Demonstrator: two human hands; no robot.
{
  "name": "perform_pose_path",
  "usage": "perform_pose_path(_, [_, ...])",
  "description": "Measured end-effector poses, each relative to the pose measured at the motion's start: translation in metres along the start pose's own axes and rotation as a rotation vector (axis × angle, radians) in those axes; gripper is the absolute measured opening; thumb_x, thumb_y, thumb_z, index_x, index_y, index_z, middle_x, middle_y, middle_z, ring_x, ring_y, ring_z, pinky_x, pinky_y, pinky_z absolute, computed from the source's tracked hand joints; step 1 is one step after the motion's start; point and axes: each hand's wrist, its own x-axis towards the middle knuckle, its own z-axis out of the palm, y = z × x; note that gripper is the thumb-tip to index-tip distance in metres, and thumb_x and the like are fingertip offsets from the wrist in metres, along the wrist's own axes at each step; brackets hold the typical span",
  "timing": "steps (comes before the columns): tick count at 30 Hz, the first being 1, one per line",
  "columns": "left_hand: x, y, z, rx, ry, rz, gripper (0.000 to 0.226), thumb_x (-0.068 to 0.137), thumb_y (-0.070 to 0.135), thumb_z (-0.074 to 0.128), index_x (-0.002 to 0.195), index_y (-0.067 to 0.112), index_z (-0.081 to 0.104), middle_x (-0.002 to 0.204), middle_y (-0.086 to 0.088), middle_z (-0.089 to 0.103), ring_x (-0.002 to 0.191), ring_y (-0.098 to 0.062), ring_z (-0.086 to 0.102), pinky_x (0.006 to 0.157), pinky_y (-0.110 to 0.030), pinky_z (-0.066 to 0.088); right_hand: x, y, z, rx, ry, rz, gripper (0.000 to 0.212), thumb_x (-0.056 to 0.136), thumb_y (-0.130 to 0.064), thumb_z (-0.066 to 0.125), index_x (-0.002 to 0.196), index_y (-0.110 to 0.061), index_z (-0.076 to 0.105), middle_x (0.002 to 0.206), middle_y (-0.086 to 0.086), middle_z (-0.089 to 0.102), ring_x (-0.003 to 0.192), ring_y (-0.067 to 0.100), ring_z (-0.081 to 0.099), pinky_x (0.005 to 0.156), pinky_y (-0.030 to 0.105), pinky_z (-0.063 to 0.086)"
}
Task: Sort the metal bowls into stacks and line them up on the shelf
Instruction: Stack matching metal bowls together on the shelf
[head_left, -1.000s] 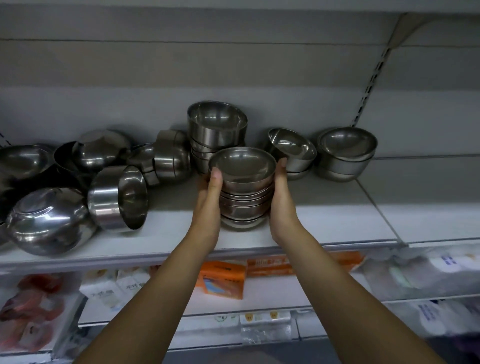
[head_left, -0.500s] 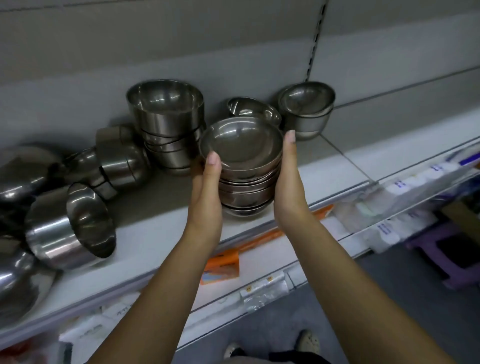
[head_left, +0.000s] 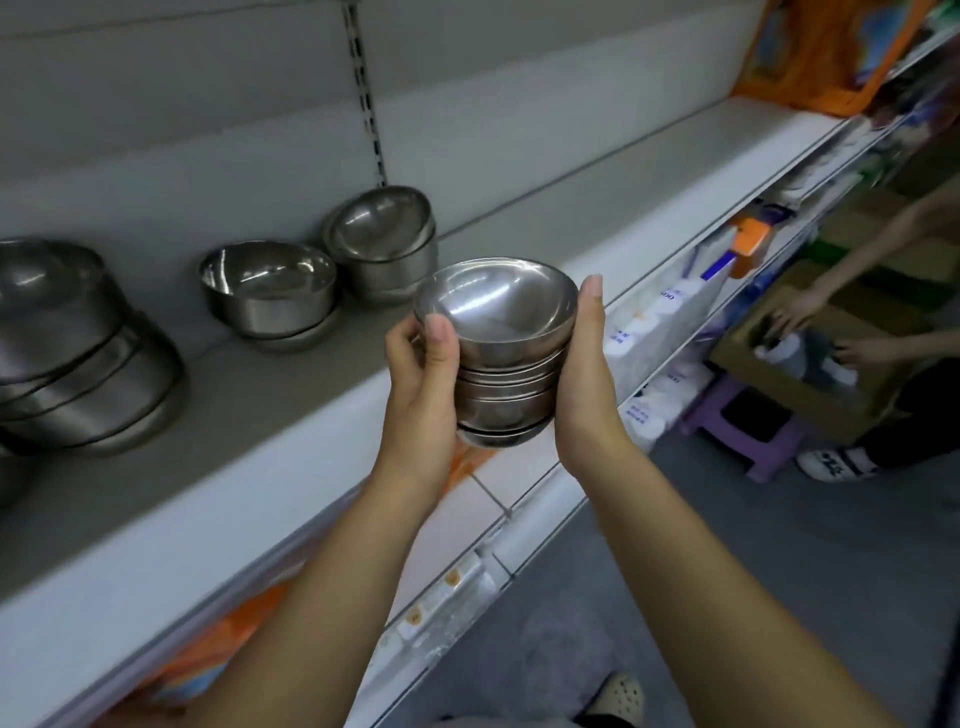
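Held stack of bowls (head_left: 501, 358): several nested metal bowls, top one empty, tilted slightly, carried in the air in front of the shelf (head_left: 597, 208) edge. Left hand (head_left: 423, 384): fingers pressed together flat against the stack's left side. Right hand (head_left: 584, 374): fingers together, flat against its right side.

On the shelf: a two-bowl stack (head_left: 272, 293), top bowl empty; just beside it to the right a taller stack (head_left: 382, 239), leaning; at far left a large tilted stack (head_left: 78, 353).

Background: cardboard box (head_left: 810, 358), another person's hands inside it; purple stool (head_left: 748, 421).
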Motion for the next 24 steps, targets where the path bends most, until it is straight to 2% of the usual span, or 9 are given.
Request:
perform_pose_path(4, [0.012, -0.01, 0.066, 0.03, -0.028, 0.018, 0.071, 0.079, 0.085, 0.041, 0.129, 0.035, 0.045, 0.125, 0.018, 0.063, 0.109, 0.008, 0.064, 0.091, -0.024, 0.052, 0.021, -0.017, -0.057, -0.002, 0.062, 0.02, 0.068, 0.095, -0.075, 0.027, 0.126, -0.031, 0.068, 0.116, -0.012, 0.074, 0.101, -0.005, 0.068, 0.079, 0.016, 0.051])
perform_pose_path(7, [0.023, -0.016, 0.122, -0.027, -0.046, 0.001, 0.072, 0.082, 0.075, 0.041, 0.134, 0.025, 0.044, 0.124, 0.015, 0.062, 0.098, 0.015, 0.065, 0.078, -0.016, 0.053, 0.043, -0.033, -0.104, 0.005, 0.067, 0.006, 0.068, 0.095, -0.075, 0.027, 0.125, -0.031, 0.068, 0.113, -0.012, 0.074, 0.101, -0.004, 0.068, 0.083, 0.019, 0.052])
perform_pose_path(10, [0.035, -0.026, 0.175, 0.0, -0.053, 0.01, 0.074, 0.08, 0.086, 0.04, 0.128, 0.031, 0.047, 0.122, 0.017, 0.064, 0.104, 0.012, 0.064, 0.086, -0.021, 0.052, 0.066, -0.05, -0.151, -0.001, 0.095, -0.002, 0.062, 0.095, -0.076, 0.028, 0.116, -0.035, 0.069, 0.107, -0.016, 0.074, 0.101, -0.004, 0.067, 0.089, 0.023, 0.05])
perform_pose_path(13, [0.049, -0.037, 0.222, -0.041, -0.077, 0.003, 0.073, 0.07, 0.092, 0.045, 0.119, 0.039, 0.048, 0.123, 0.018, 0.065, 0.113, 0.005, 0.064, 0.093, -0.024, 0.055, 0.088, -0.066, -0.193, -0.015, 0.105, 0.007, 0.056, 0.096, -0.073, 0.028, 0.111, -0.038, 0.069, 0.1, -0.018, 0.073, 0.095, -0.004, 0.067, 0.083, 0.023, 0.051])
perform_pose_path(16, [0.061, -0.043, 0.261, -0.043, -0.065, 0.022, 0.092, 0.052, 0.101, 0.049, 0.118, 0.037, 0.048, 0.119, 0.019, 0.065, 0.106, 0.01, 0.065, 0.08, -0.013, 0.054, 0.108, -0.08, -0.227, -0.046, 0.12, 0.022, 0.046, 0.099, -0.068, 0.028, 0.089, -0.043, 0.065, 0.079, -0.025, 0.07, 0.08, -0.01, 0.063, 0.072, 0.016, 0.05])
perform_pose_path(18, [0.07, -0.047, 0.279, -0.024, -0.064, 0.009, 0.092, 0.06, 0.099, 0.045, 0.123, 0.032, 0.046, 0.121, 0.017, 0.064, 0.103, 0.012, 0.065, 0.077, -0.01, 0.053, 0.124, -0.084, -0.243, -0.026, 0.113, 0.042, 0.048, 0.097, -0.071, 0.028, 0.091, -0.042, 0.066, 0.082, -0.024, 0.07, 0.085, -0.008, 0.064, 0.072, 0.017, 0.05])
perform_pose_path(20, [0.083, -0.05, 0.296, -0.006, -0.064, -0.008, 0.085, 0.071, 0.094, 0.041, 0.126, 0.029, 0.044, 0.121, 0.016, 0.064, 0.103, 0.011, 0.065, 0.081, -0.015, 0.054, 0.143, -0.088, -0.256, -0.023, 0.109, 0.054, 0.048, 0.095, -0.074, 0.027, 0.095, -0.043, 0.064, 0.092, -0.021, 0.067, 0.093, -0.001, 0.062, 0.084, 0.025, 0.05])
perform_pose_path(22, [0.101, -0.051, 0.312, 0.0, -0.054, -0.022, 0.079, 0.075, 0.089, 0.041, 0.127, 0.03, 0.044, 0.12, 0.016, 0.065, 0.104, 0.009, 0.066, 0.084, -0.02, 0.055, 0.166, -0.092, -0.266, -0.007, 0.117, 0.058, 0.043, 0.095, -0.073, 0.028, 0.087, -0.045, 0.061, 0.091, -0.02, 0.064, 0.092, 0.0, 0.059, 0.092, 0.031, 0.048])
perform_pose_path(24, [0.121, -0.05, 0.329, -0.003, -0.053, -0.028, 0.074, 0.077, 0.081, 0.041, 0.129, 0.029, 0.044, 0.118, 0.018, 0.065, 0.099, 0.013, 0.065, 0.08, -0.014, 0.054, 0.191, -0.097, -0.277, 0.003, 0.109, 0.067, 0.044, 0.097, -0.071, 0.029, 0.084, -0.044, 0.061, 0.085, -0.021, 0.065, 0.089, 0.0, 0.06, 0.091, 0.03, 0.047])
